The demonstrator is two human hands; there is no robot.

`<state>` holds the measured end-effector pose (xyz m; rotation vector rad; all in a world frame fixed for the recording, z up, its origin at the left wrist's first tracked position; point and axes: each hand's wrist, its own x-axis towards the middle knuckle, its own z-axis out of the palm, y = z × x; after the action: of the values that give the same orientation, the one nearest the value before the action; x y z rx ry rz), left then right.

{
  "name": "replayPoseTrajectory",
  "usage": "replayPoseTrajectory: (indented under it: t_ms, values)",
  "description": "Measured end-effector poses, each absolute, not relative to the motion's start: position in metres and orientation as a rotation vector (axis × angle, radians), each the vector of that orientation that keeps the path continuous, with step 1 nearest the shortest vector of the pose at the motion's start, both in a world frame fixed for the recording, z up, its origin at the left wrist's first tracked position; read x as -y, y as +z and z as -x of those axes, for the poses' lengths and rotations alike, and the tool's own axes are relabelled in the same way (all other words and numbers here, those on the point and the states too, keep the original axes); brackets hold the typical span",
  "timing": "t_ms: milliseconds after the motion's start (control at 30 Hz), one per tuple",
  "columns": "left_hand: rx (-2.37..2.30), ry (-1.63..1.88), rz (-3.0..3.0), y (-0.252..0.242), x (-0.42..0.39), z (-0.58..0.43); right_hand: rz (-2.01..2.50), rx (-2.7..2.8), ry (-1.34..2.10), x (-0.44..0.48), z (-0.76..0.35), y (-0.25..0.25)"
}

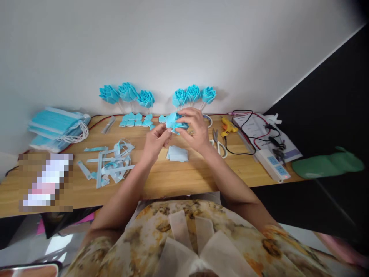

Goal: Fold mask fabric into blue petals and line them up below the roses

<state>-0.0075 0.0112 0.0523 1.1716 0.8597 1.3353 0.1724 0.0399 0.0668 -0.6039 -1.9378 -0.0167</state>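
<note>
Between my two hands is a blue fabric flower (172,121), raised above the middle of the table. My left hand (157,141) pinches its lower left edge with thumb and fingertips. From the right, my right hand (196,129) curls its fingers and thumb around the flower's other side, hiding part of it. Below the hands lies a small stack of pale blue cut pieces (177,153). Behind and to the left, folded blue petals (136,119) sit in rows. White-handled scissors (219,144) rest just right of my right hand.
Several finished blue flowers (127,92) on stems lean along the wall. Mask strips (112,163) and a mask pile (54,125) are at left, beside a blurred-out patch (46,182). At right are a yellow glue gun (228,127), a power strip (272,165), cables and a green bottle (325,165).
</note>
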Motion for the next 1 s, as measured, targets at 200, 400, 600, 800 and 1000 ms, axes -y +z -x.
replayPoseTrajectory:
  t_ms: [200, 400, 600, 800, 1000]
  values:
    - [-0.834, 1.270, -1.222, 0.049, -0.009, 0.009, 0.751, 1.773, 0.412, -0.039, -0.172, 0.051]
    - [-0.850, 1.282, -1.236, 0.044, -0.010, 0.004, 0.761, 1.651, 0.788, -0.039, -0.172, 0.040]
    - [-0.892, 1.307, -1.221, 0.043, -0.008, -0.001, 0.760, 1.645, 0.980, -0.041, -0.172, 0.037]
    - [-0.881, 1.332, -1.289, 0.037, -0.007, -0.005, 0.850, 1.578, 0.899, -0.033, -0.170, 0.038]
    - [-0.936, 1.353, -1.352, 0.035, -0.006, -0.006, 0.880, 1.501, 0.861, -0.031, -0.166, 0.032]
